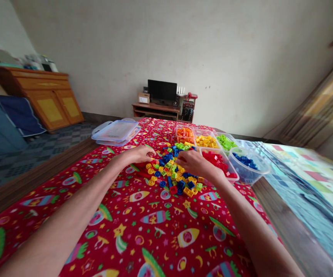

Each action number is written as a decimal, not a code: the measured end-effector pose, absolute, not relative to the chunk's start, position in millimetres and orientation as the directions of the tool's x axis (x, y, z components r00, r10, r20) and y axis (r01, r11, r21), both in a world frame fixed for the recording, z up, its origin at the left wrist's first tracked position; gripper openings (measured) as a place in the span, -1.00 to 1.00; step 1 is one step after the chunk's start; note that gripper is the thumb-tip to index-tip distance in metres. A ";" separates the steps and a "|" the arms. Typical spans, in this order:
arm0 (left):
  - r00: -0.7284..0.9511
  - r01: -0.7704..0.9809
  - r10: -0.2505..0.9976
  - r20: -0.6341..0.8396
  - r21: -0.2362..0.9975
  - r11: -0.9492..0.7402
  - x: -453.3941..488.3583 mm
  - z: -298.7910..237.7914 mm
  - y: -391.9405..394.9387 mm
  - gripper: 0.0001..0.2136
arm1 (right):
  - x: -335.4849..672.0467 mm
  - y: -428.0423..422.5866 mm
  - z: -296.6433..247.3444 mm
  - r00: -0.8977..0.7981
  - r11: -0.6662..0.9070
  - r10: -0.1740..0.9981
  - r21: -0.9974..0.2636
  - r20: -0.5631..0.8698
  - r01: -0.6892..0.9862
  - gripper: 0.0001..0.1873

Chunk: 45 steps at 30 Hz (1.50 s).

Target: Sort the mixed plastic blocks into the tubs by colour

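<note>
A heap of small plastic blocks in yellow, blue, green and red lies on a red patterned cloth. My left hand rests at the heap's left edge, fingers curled and pinched; what they hold is hidden. My right hand lies on the heap's right side, fingers bent down among the blocks. Behind the heap stand clear tubs sorted by colour: orange, yellow, green, red and blue.
Stacked clear lids lie at the cloth's far left. A wooden cabinet stands at the left wall, and a low table with a monitor at the back. A light patterned mat lies to the right.
</note>
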<state>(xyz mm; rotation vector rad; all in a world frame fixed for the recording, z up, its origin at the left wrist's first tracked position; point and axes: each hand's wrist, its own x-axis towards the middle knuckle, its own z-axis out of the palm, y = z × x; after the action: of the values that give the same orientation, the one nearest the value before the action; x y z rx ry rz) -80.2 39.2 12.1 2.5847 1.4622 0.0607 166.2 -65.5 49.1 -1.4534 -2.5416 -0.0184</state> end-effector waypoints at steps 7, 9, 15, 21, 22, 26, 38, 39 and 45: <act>0.452 0.892 0.875 -0.176 0.053 -0.450 -96.5 16.4 42.9 -0.61 | 143.8 -85.7 51.1 -0.606 0.605 0.795 -0.028 -0.031 0.796 -0.72; 0.451 0.892 0.869 -0.203 0.057 -0.449 -96.2 17.4 40.5 -0.63 | 143.2 -90.8 56.3 -0.582 0.585 0.808 0.016 -0.091 0.811 -0.77; 0.325 0.945 0.895 -0.307 0.155 -0.289 -97.8 20.7 31.8 -0.66 | 131.2 -104.9 47.8 -0.588 0.618 0.778 0.100 -0.223 0.780 -0.73; 0.323 0.945 0.891 -0.318 0.166 -0.283 -97.9 19.6 32.5 -0.75 | 120.4 -103.7 30.6 -0.630 0.651 0.755 0.082 -0.182 0.755 -0.76; 0.342 0.938 0.889 -0.304 0.167 -0.304 -97.9 20.0 33.2 -0.76 | 121.6 -101.7 31.9 -0.622 0.635 0.769 0.070 -0.145 0.769 -0.76; 0.412 0.903 0.889 -0.199 0.222 -0.369 -101.3 24.6 38.4 -0.77 | 128.5 -88.1 35.8 -0.514 0.523 0.852 -0.108 0.105 0.845 -0.74; 0.509 0.287 0.852 0.126 0.908 -0.305 -44.2 38.1 8.2 -0.54 | 137.1 -55.0 29.2 -0.170 0.126 0.979 -0.988 0.109 0.091 -0.85; 0.521 0.243 0.844 0.124 0.927 -0.286 -39.3 36.7 5.2 -0.53 | 137.3 -55.4 30.4 -0.186 0.105 0.977 -0.994 0.101 0.011 -0.79; 0.506 0.208 0.851 0.143 0.937 -0.281 -26.5 36.9 -4.1 -0.50 | 138.8 -53.9 28.3 -0.178 0.149 0.972 -0.988 0.154 -0.042 -0.59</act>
<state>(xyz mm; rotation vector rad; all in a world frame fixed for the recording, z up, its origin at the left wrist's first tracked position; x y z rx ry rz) -26.5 -4.1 36.9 1.7736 0.8913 0.8248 138.8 -53.9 28.3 -0.9831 -1.3874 1.2375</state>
